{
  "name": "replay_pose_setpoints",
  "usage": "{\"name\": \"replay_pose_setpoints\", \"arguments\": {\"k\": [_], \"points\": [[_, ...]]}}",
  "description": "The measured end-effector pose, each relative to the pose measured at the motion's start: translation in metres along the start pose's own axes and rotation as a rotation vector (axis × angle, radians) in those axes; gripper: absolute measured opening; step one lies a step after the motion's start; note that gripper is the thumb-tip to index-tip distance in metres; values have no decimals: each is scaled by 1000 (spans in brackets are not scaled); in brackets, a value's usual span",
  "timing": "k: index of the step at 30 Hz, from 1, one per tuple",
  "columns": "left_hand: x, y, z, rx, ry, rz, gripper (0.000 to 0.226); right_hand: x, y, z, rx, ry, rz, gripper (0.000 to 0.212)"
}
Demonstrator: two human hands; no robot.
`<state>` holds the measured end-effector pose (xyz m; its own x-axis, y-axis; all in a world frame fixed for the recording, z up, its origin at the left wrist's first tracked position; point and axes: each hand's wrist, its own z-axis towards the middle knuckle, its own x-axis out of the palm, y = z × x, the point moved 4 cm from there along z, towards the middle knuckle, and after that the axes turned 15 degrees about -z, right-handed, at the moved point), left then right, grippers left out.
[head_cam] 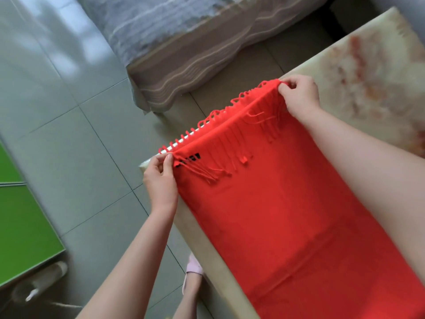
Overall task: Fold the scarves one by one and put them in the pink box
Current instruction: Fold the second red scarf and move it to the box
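Red scarf (287, 215) lies flat on the counter (368, 65), left hand (161, 178) and right hand (299, 95) each pinching a fringed corner; best keep both corners level so the edges meet.

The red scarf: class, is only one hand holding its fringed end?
No, the left hand and the right hand each pinch a fringed corner of the red scarf.

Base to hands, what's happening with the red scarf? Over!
Left hand pinches one fringed corner, right hand the other. Red scarf flat on marble table. Nothing lying on it; pink box not in view.
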<state>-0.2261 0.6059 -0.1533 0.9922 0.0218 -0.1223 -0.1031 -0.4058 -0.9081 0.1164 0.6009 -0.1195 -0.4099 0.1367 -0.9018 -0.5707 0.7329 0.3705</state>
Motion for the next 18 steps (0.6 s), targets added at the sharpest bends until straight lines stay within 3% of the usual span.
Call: {"name": "replay_pose_setpoints", "arguments": {"k": [3, 5, 9, 12, 18], "points": [[1, -7, 19, 0, -35, 12, 13, 3, 18, 15, -5, 10, 1, 22], [1, -9, 31, -19, -53, 8, 16, 10, 26, 22, 30, 82, 125, 22], [-1, 1, 38, -184, -62, -35, 33, 25, 21, 24, 182, 255, 293, 40], [-4, 3, 19, -282, -22, -126, 22, 23, 14, 22, 197, 263, 340, 40], [-12, -2, -17, -184, 18, -174, 50, 12, -13, 22, 109, 224, 113, 62]]}}
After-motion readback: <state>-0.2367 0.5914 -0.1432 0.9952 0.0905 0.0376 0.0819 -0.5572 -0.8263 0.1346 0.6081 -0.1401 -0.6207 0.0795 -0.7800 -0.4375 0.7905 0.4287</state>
